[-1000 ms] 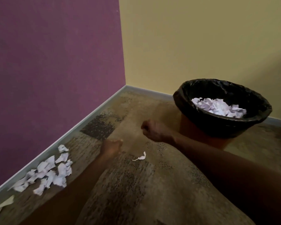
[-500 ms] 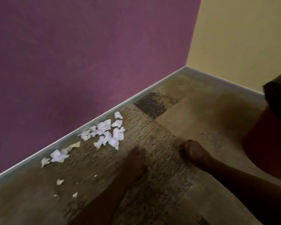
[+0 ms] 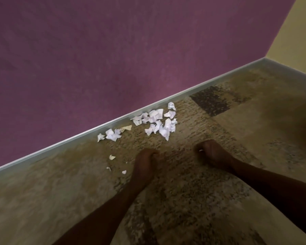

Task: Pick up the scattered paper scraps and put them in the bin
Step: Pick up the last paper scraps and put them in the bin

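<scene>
surface: patterned carpet (image 3: pixel 193 200) | on it: crumpled paper scraps (image 3: pixel 155 123) beside baseboard (image 3: pixel 113 123)

Single head view, high, angled forward-down at carpet (image 3: pixel 193 200) near purple wall (image 3: pixel 95 59); forearms reach into frame.

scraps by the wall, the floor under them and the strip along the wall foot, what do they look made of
Scraps: thin white paper, matte, torn and crumpled with sharp creases; faint print on some.
Floor: looks like low-pile carpet, matte, speckled tan and brown with a dark block; the blur leaves the weave unclear.
Strip: smooth pale grey skirting with a slight sheen, maybe painted wood or plastic.
</scene>
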Available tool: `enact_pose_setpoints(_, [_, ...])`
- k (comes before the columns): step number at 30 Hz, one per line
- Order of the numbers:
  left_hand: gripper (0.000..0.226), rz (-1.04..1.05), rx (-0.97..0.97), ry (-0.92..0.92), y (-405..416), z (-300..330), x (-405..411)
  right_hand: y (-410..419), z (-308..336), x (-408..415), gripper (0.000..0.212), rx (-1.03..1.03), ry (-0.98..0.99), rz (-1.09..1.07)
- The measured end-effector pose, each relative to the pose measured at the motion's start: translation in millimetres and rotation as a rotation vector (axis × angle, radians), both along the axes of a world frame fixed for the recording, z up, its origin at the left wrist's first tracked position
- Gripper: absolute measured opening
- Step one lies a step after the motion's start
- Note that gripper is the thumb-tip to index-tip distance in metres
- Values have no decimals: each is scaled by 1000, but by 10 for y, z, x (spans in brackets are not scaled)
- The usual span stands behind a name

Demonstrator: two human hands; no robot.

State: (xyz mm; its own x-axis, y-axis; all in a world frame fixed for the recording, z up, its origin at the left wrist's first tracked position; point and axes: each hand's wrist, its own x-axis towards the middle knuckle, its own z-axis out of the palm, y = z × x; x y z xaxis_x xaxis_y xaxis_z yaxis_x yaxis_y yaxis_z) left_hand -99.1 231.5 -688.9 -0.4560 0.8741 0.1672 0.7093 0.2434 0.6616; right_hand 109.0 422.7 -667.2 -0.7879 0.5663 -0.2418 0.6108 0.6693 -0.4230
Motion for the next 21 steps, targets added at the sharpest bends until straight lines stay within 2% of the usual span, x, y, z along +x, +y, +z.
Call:
enact_pose_setpoints(3, [26,306,20,34,-398,-16,-358,-225,5,-459,16,-15,9,76])
enact_pose_setpoints(5, [30,492,-52,29,-647,-23,-552,-362,16,-732,17,-51,37,101])
enact_pose_setpoints(7, [37,574,-133,14,-831,-18,-673,-497,34,-989,19,-76,79,107])
enact_pose_setpoints(10, [31,447,-199,106,-1035,-123,-763,-689,17,-1321,23,-88,130,135])
enact_pose_setpoints(13, [18,405,-204,90,-1175,-175,-865,-829,-76,-1523,19,-108,192,167])
enact_pose_setpoints(18, [10,275,-215,214,-1186,-164,-956,-864,-267,-1574,17,-16,248,276])
enact_pose_setpoints(21, [12,289,-188,209,-1150,-142,-920,-842,-353,-1581,17,-3,257,327])
